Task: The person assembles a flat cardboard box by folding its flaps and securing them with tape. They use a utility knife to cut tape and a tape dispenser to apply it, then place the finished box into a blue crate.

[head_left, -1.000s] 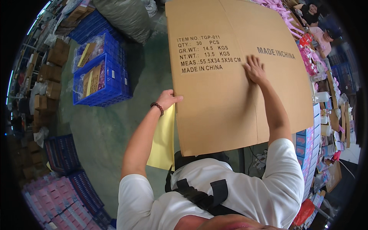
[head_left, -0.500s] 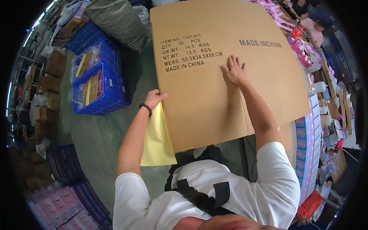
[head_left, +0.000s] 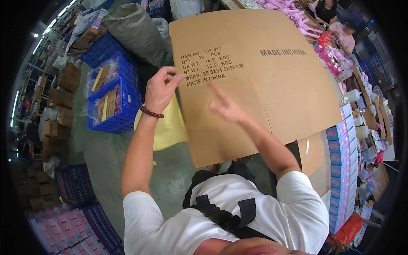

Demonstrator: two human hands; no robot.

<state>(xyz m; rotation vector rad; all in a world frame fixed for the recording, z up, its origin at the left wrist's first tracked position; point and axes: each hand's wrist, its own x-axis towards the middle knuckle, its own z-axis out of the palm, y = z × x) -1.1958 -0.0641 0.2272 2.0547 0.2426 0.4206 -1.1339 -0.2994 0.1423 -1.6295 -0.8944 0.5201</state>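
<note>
A large flat cardboard carton with dark print lies in front of me. My left hand, with a beaded bracelet at its wrist, is at the carton's left edge beside the block of print. Its fingers are curled with the tips close together; whether anything thin is between them is hidden. A yellow sheet hangs below that hand and wrist, left of the carton; its upper end is out of sight. Over the carton's middle, my right hand is blurred, index finger and thumb apart, holding nothing visible.
Blue crates with bagged goods stand on the floor at left, near a big grey sack. Stacked printed boxes line the right side. Pink parts lie at the far right, where another person sits.
My left hand has moved up along the carton's edge, and the yellow sheet has shifted up and left. My right hand has left the carton's right part and come left and nearer.
</note>
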